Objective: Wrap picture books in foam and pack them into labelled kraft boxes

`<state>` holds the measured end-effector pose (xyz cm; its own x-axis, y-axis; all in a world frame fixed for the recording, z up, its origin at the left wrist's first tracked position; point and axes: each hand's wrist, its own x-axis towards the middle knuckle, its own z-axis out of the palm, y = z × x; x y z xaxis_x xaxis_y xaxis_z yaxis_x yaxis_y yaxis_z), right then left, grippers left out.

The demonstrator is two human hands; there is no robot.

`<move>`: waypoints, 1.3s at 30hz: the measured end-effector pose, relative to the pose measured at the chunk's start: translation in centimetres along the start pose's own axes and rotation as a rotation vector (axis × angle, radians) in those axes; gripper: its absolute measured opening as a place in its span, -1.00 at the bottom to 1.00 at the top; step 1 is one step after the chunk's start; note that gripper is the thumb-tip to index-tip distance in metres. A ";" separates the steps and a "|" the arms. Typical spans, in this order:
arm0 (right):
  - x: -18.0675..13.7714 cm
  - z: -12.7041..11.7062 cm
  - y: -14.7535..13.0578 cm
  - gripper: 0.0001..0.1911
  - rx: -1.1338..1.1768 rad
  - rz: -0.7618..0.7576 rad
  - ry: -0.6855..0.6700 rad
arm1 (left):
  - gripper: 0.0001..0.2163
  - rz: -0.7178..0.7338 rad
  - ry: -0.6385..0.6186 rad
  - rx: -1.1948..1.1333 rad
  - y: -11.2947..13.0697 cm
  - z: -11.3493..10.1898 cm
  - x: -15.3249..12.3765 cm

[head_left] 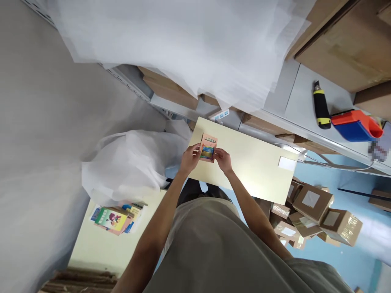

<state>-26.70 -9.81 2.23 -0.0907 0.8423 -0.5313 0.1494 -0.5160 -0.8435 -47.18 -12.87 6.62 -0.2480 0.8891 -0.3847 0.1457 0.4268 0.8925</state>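
Note:
A small pink book (pixel 208 148) with a colourful picture on its cover is held above the pale yellow table (pixel 244 167). My left hand (pixel 190 158) grips its left edge, thumb and fingers closed on it. On the opposite edge, my right hand (pixel 222 160) pinches the book near its lower half. Both forearms reach forward from my body, and the cover faces up toward me. A white label or slip (pixel 287 163) lies at the table's right end.
Left of me, a second pale table (pixel 88 248) bears a stack of books (pixel 111 219). White wrapping sheets (pixel 128 162) bulge beside it. A shelf ahead carries a utility knife (pixel 321 106) and a red-and-blue tape dispenser (pixel 356 125). Cardboard boxes (pixel 313 201) are piled on the floor at right.

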 end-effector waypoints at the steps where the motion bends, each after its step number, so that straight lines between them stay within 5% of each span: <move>1: 1.2 0.7 0.3 -0.63 -0.028 0.016 0.018 | -0.70 0.001 -0.009 0.038 -0.8 -0.2 1.5; 9: 6.7 3.9 -0.5 -0.69 -0.346 0.127 0.086 | -0.48 -0.184 -0.216 0.403 -3.9 -1.4 10.5; 18: 4.2 6.0 -4.8 -0.82 -0.314 0.096 0.161 | -0.67 -0.144 -0.229 0.354 -2.5 -3.8 11.6; 21: 2.8 6.0 -7.7 -0.79 -0.256 -0.026 0.139 | -0.75 0.009 -0.153 0.171 0.8 -5.5 11.1; 24: 1.2 6.0 -12.1 -0.73 -0.239 -0.193 0.101 | -0.76 0.291 -0.040 0.017 6.5 -7.8 10.8; 31: -1.9 7.9 -23.1 -0.65 -0.241 -0.481 0.079 | -0.81 0.914 0.273 0.251 21.2 -11.9 15.1; 34: -2.7 9.0 -25.6 -0.63 -0.213 -0.532 0.046 | -0.80 0.942 0.274 0.376 23.6 -11.8 18.6; 39: -4.1 9.1 -26.5 -0.60 -0.190 -0.556 0.051 | -0.84 0.916 0.153 0.442 23.9 -11.2 22.2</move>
<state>-39.25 -0.97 26.07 -0.1592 0.9872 -0.0047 0.2670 0.0385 -0.9629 -59.90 15.23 22.00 0.0209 0.8866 0.4621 0.6724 -0.3546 0.6498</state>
